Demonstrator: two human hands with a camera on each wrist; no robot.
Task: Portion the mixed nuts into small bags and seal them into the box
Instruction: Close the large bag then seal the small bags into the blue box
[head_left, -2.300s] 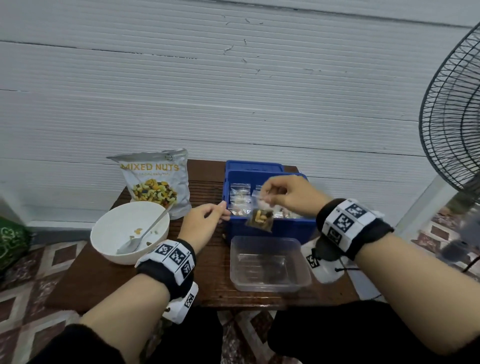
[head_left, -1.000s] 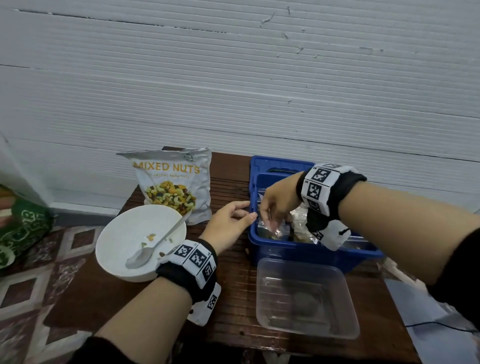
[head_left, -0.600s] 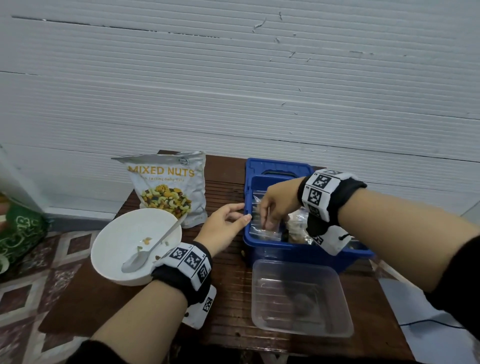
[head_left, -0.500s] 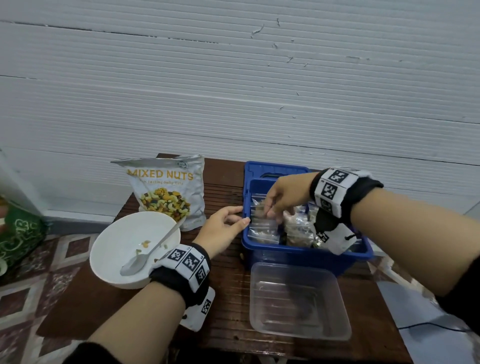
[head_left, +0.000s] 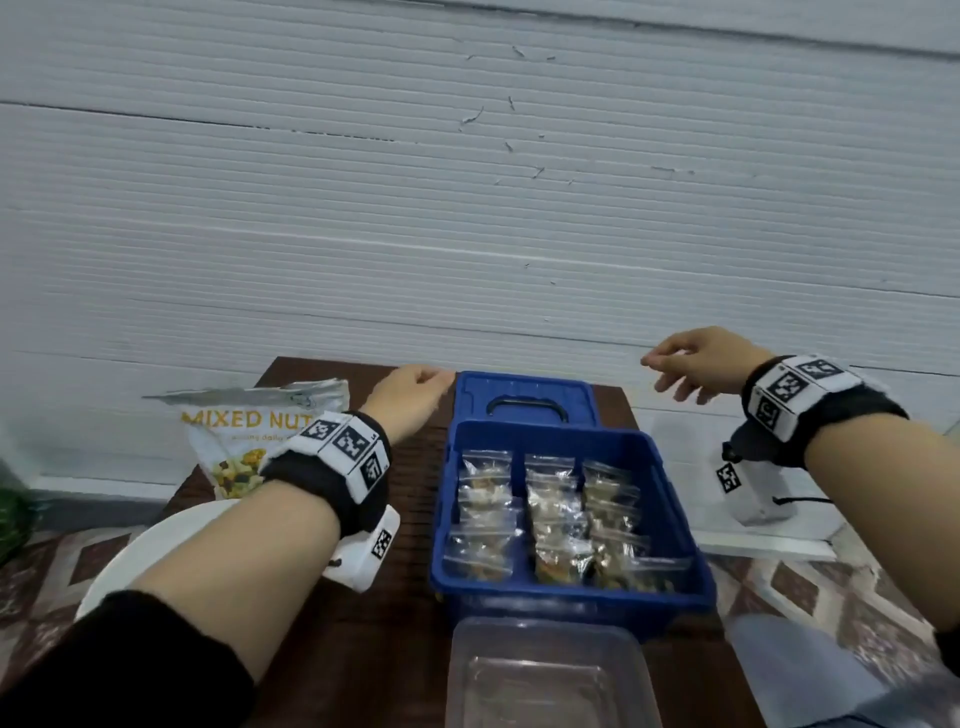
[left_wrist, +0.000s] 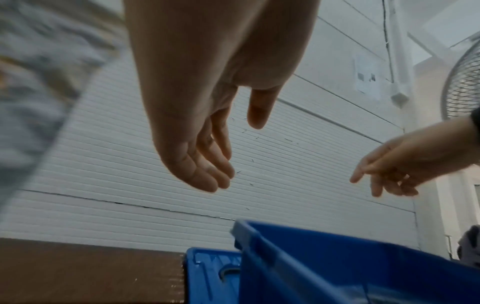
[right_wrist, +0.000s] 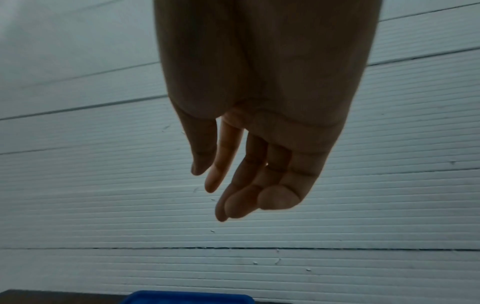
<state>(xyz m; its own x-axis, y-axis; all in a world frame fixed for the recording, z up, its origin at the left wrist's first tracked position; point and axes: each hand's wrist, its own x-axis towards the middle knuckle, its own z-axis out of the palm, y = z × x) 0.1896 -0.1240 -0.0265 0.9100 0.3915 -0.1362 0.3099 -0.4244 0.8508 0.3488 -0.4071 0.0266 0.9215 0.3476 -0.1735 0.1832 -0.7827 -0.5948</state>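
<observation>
Head view: open blue plastic box sits mid-table on dark brown wooden table, w/ rows of small clear zip bags of nuts packed inside. Blue lid w/ dark handle lies flat just behind box, toward the white ribbed wall. Left hand hovers at lid's left edge, fingers relaxed, holding nothing; can't tell if it touches. Right hand hangs in air beyond lid's right end, apart from it, fingers loosely spread, empty. Silver "MIXED NUTS" pouch stands left of box; white bowl in front of pouch, partly behind left forearm. Clear plastic tub, empty, just in front of box.

Left wrist view: left hand's fingers nearly straight, nothing in them, above box's back left corner; lid below and beyond.

Right wrist view: right hand's fingers slack, empty; only a sliver of blue below.

Judgement: portioning looks done, closing step in hand. Next: both hands take lid by its ends, lift fwd over box, align w/ rim, press down; any bag tops standing proud would need tucking first.
</observation>
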